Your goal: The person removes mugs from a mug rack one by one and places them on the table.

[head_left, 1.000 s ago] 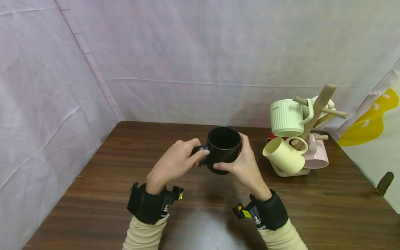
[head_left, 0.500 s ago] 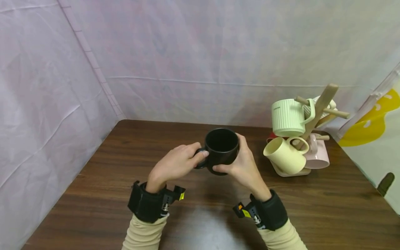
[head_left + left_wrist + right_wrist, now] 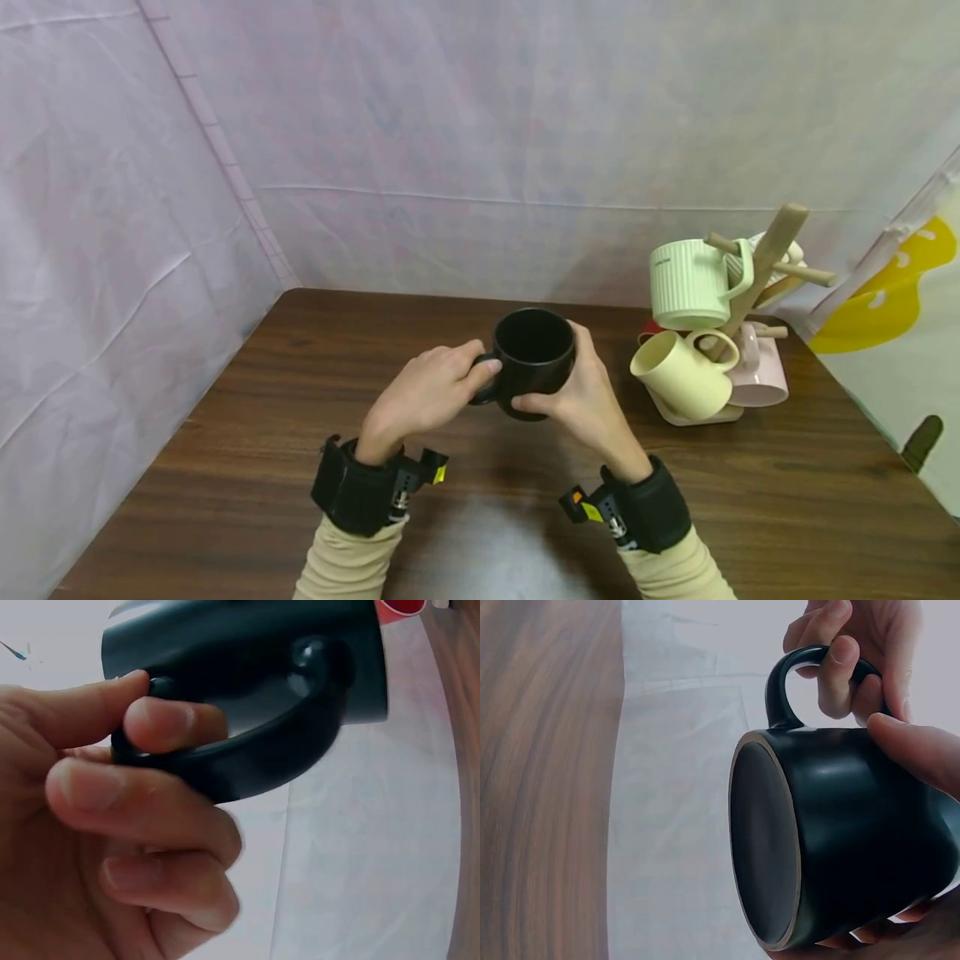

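Note:
A black mug (image 3: 534,375) is held off the table between both hands, its mouth up and tipped a little toward the head camera. My left hand (image 3: 427,392) grips its handle (image 3: 255,761), with one finger through the loop and the thumb against it. Round the mug's right side, my right hand (image 3: 588,400) holds the body, thumb in front and fingers behind. The right wrist view shows the mug's unglazed-edged base (image 3: 765,844). In the head view the right fingers are mostly hidden behind the mug.
To the right stands a wooden mug tree (image 3: 772,242). On it hang a pale green ribbed mug (image 3: 686,283), a cream mug (image 3: 682,375), a pink mug (image 3: 761,375) and a partly hidden red one (image 3: 651,330). The wooden table (image 3: 262,467) meets a pale cloth backdrop (image 3: 465,150).
The mug and left hand have shifted very slightly toward the body over the last second. Both grips look the same. The mug tree has stayed put.

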`<state>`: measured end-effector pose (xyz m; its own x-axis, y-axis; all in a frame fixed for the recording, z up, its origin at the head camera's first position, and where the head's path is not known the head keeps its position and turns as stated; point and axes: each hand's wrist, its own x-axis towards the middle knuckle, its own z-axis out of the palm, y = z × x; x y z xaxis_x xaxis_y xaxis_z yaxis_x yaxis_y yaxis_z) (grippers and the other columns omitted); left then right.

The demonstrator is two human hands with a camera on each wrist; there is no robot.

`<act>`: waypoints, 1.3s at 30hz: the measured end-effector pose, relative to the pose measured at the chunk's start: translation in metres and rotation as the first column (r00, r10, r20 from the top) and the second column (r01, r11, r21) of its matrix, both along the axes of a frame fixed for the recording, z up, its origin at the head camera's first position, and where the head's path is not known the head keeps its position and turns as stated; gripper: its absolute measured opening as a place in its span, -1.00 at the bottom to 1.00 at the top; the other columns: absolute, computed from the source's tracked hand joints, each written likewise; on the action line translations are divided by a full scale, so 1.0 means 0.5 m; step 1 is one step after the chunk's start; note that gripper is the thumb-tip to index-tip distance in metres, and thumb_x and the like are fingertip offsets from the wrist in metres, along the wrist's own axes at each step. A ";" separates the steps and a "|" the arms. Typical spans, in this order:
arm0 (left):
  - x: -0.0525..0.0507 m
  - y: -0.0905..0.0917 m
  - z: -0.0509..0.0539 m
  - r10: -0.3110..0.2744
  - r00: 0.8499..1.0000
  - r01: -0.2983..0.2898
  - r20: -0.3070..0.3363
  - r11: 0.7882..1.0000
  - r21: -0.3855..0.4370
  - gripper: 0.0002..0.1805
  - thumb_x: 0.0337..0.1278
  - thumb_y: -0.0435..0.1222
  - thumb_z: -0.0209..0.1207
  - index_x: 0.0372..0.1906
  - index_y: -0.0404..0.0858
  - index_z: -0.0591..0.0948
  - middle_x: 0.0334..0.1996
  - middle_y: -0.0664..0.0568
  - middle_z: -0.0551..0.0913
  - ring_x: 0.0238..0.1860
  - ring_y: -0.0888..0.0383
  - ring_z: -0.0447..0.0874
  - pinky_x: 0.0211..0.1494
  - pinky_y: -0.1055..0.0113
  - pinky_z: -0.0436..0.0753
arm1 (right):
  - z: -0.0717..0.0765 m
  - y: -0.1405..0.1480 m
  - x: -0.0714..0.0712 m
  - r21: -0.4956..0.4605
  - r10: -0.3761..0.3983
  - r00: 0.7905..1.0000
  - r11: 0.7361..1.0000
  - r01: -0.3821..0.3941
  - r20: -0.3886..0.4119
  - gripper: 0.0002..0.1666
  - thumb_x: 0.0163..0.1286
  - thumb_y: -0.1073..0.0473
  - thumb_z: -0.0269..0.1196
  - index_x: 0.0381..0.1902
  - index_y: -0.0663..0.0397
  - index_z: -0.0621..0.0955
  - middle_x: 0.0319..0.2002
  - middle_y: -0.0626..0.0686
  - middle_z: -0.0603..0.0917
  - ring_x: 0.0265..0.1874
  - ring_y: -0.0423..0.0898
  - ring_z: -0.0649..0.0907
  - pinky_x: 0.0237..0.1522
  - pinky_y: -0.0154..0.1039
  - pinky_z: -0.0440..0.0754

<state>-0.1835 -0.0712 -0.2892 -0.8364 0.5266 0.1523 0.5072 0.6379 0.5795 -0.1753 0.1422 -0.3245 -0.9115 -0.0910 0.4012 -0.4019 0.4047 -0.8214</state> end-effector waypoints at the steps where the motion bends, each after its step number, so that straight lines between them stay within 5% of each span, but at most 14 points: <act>1: 0.000 0.002 0.000 0.003 1.000 -0.003 -0.016 1.000 0.011 -0.72 0.62 -0.16 -0.07 -0.29 -0.20 0.43 -0.58 0.07 0.34 -0.61 0.18 0.27 -0.44 0.31 0.28 | 0.001 0.002 0.000 -0.005 0.007 1.000 1.000 -0.007 0.000 0.15 -0.15 0.41 0.62 0.38 0.33 0.26 0.24 0.28 0.50 0.19 0.19 0.52 0.25 0.14 0.38; 8: -0.006 0.012 -0.006 0.055 0.995 -0.040 -0.086 0.985 0.165 -0.71 0.64 -0.18 -0.11 -0.30 -0.22 0.40 -0.58 0.06 0.28 -0.60 0.18 0.22 -0.43 0.31 0.27 | 0.018 0.034 -0.002 -0.149 0.094 0.995 0.984 -0.096 -0.019 0.06 0.13 0.49 0.44 0.48 0.33 0.11 0.35 0.30 0.32 0.32 0.22 0.40 0.33 0.19 0.34; 13: -0.011 0.008 -0.008 0.137 0.987 -0.119 -0.088 0.975 0.187 -0.72 0.63 -0.18 -0.07 -0.31 -0.23 0.39 -0.56 0.03 0.32 -0.58 0.13 0.26 -0.42 0.27 0.30 | 0.032 0.057 -0.003 -0.189 0.071 0.997 0.979 -0.073 -0.018 -0.17 0.25 0.51 0.33 0.40 0.38 0.21 0.29 0.29 0.41 0.26 0.19 0.46 0.33 0.12 0.38; 21: -0.016 -0.009 -0.012 0.237 0.969 -0.216 -0.076 0.953 0.213 -0.74 0.61 -0.17 -0.03 -0.25 -0.24 0.45 -0.54 -0.02 0.39 -0.57 0.07 0.34 -0.41 0.23 0.32 | 0.033 0.069 -0.003 0.017 0.044 0.996 0.999 -0.043 -0.083 -0.68 0.31 0.42 0.37 0.02 0.32 0.61 -0.07 0.18 0.68 -0.12 -0.06 0.69 -0.09 -0.32 0.63; 29: -0.024 -0.024 -0.014 0.322 0.943 -0.295 -0.081 0.925 0.240 -0.71 0.61 -0.17 -0.03 -0.30 -0.26 0.44 -0.52 -0.04 0.39 -0.53 0.02 0.36 -0.36 0.20 0.32 | 0.029 0.073 -0.002 0.280 0.050 0.973 0.960 0.015 -0.226 -0.83 0.26 0.43 0.40 -0.19 0.19 0.70 -0.30 0.03 0.74 -0.37 -0.08 0.67 -0.30 -0.19 0.59; 39: -0.044 -0.040 -0.023 0.434 0.897 -0.407 -0.088 0.886 0.222 -0.70 0.59 -0.14 -0.03 -0.26 -0.28 0.47 -0.48 -0.05 0.42 -0.42 -0.04 0.43 -0.30 0.15 0.36 | 0.027 0.081 0.001 0.447 0.095 0.975 0.894 0.005 -0.199 -0.85 0.26 0.37 0.42 -0.21 0.17 0.71 -0.25 0.06 0.72 -0.34 -0.06 0.69 -0.27 -0.08 0.64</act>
